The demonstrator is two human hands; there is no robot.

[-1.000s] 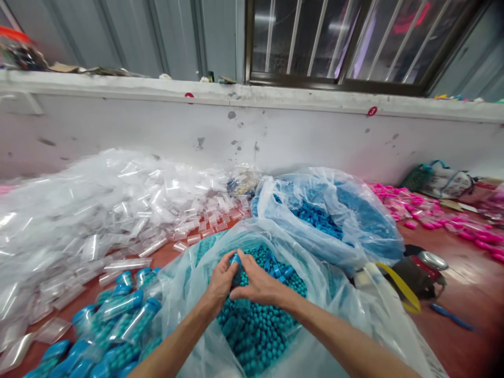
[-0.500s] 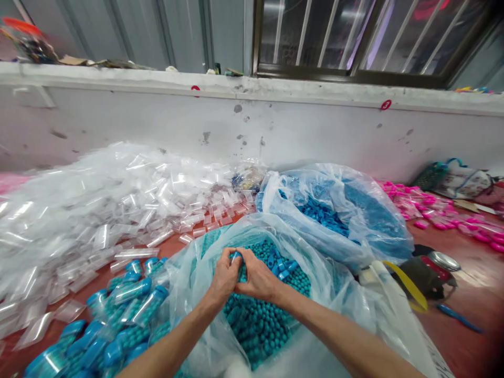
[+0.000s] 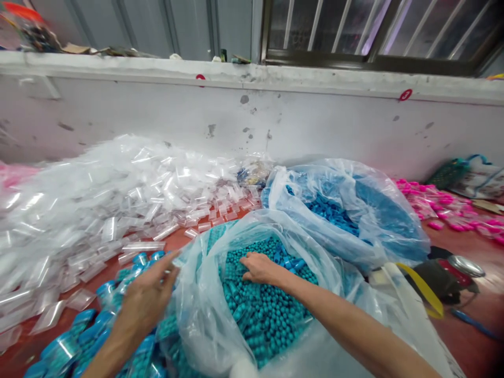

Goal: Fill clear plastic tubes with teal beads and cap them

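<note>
My right hand (image 3: 260,269) reaches into a clear plastic bag (image 3: 205,315) of small teal beads (image 3: 275,315). Its thumb and bent fingers are a little apart, just over the beads, and nothing shows between them. My left hand (image 3: 145,294) is outside the bag on the left, above a pile of clear tubes with blue caps (image 3: 86,336), filled with teal beads. Its fingers look loosely apart, slightly smeared, with no object visible in them. Several loose blue caps (image 3: 289,261) lie on the beads at the back right of the bag.
A large heap of clear empty tubes (image 3: 129,194) spreads over the red floor at left. Behind the bead bag stands another bag (image 3: 386,231) of blue pieces (image 3: 331,212). Pink pieces (image 3: 444,202), a yellow strap (image 3: 423,294) and a white wall (image 3: 169,115) are further off.
My hands were together over the beads, holding a small blue-capped tube. They have parted: the left swung left over the filled tubes, while the right stayed low over the beads.
</note>
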